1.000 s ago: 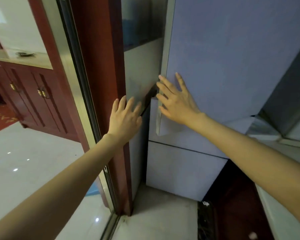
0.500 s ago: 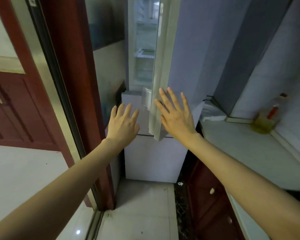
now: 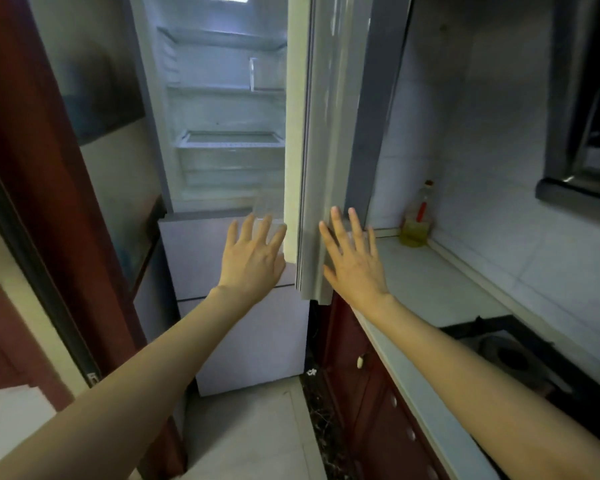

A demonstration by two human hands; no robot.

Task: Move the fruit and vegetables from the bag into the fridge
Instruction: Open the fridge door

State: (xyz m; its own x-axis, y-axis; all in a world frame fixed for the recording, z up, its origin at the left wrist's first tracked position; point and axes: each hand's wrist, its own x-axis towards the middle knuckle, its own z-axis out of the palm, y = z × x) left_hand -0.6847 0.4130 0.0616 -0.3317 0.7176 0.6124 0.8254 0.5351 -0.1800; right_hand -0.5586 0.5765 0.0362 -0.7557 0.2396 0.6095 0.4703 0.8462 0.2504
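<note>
With the upper fridge door point(image 3: 321, 143) swung open and seen edge-on, counts first: two hands, one fridge point(image 3: 222, 133), two closed lower drawer fronts, one bottle point(image 3: 417, 216).

Left hand point(image 3: 253, 258): fingers spread, palm forward, holding nothing, in front of the upper drawer front point(image 3: 194, 251), just left of the door's bottom edge. Contact with the drawer front: can't tell.

Right hand point(image 3: 355, 258): also splayed flat, nothing held, lying against the door's outer side near its lower corner. Looks like it touches; blur makes that uncertain.

Fridge interior is lit. Roughly three shelf levels visible, plus a clear crisper tray point(image 3: 231, 142) below them. No produce visible on the parts in view; the door blocks the right portion. Bag, fruit and vegetables: none in view, so location unknown.

Surface and room: narrow kitchen. Pale countertop point(image 3: 440, 292) runs along the right, with dark red cabinet fronts point(image 3: 378, 393) and small round knobs under it. Tiled wall behind. Pale tile floor point(image 3: 243, 431) in front of the fridge. Dark red door frame point(image 3: 39, 188) with a dark sliding track on the left.

Other items: bottle with yellowish liquid and a red part stands at the back corner of the counter, well apart from the hands. Dark hob point(image 3: 520, 358) set into the counter at lower right. Dark range hood point(image 3: 582, 98) at upper right.

Obstructions: the open door stands between fridge cavity and counter, its lower corner overhanging the counter's end.
</note>
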